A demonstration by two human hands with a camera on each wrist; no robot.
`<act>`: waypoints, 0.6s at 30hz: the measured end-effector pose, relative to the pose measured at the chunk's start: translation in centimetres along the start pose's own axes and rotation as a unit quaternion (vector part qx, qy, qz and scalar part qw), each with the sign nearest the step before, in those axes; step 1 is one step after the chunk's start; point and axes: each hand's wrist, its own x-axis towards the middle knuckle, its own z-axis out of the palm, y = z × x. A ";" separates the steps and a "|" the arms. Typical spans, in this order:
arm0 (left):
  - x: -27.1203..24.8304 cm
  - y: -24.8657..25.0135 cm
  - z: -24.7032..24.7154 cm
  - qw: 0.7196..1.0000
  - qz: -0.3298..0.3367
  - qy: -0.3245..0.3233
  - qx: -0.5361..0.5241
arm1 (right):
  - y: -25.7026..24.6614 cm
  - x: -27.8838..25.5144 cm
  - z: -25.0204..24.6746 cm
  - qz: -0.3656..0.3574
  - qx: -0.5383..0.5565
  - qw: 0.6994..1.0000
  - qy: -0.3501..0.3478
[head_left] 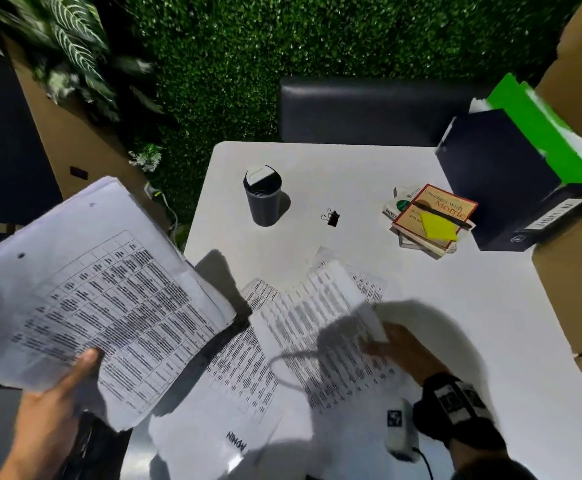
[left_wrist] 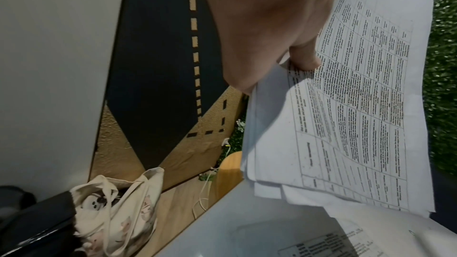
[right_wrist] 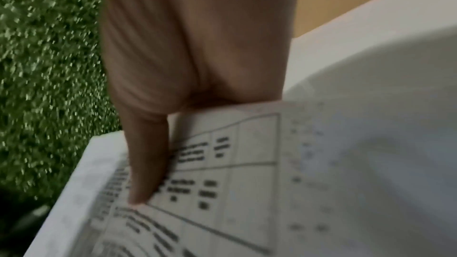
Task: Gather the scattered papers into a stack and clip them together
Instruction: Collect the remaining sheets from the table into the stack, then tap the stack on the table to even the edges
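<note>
My left hand [head_left: 75,372] holds a stack of printed papers [head_left: 92,299] up off the table's left edge, thumb on top. The left wrist view shows that thumb [left_wrist: 306,58] pressing on the top sheet [left_wrist: 358,105]. My right hand [head_left: 383,344] pinches the edge of a printed sheet [head_left: 317,306] that lies lifted over other sheets [head_left: 241,375] on the white table [head_left: 456,323]. In the right wrist view a finger [right_wrist: 148,163] lies on that sheet [right_wrist: 222,183]. A small black binder clip [head_left: 333,216] lies alone farther back on the table.
A dark tumbler with a white lid [head_left: 263,195] stands at the back left. Books with a yellow sticky pad and pen [head_left: 433,220] lie at the back right beside a dark binder [head_left: 511,188] and green folders [head_left: 542,126]. A black chair [head_left: 369,109] stands behind the table.
</note>
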 end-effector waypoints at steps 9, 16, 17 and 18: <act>-1.2 -4.2 -4.1 0.996 -0.071 0.040 0.019 | -0.9 5.9 3.5 0.163 -0.014 0.934 0.318; -2.5 -3.4 -4.9 0.984 -0.126 0.117 0.042 | 0.1 6.7 5.4 0.269 -0.093 0.876 0.390; -2.5 -3.9 -5.3 0.982 -0.134 0.117 0.060 | 0.0 6.4 5.3 0.265 -0.089 0.881 0.382; -2.5 -3.9 -5.4 0.982 -0.131 0.113 0.072 | 0.8 6.7 5.0 0.254 -0.078 0.891 0.369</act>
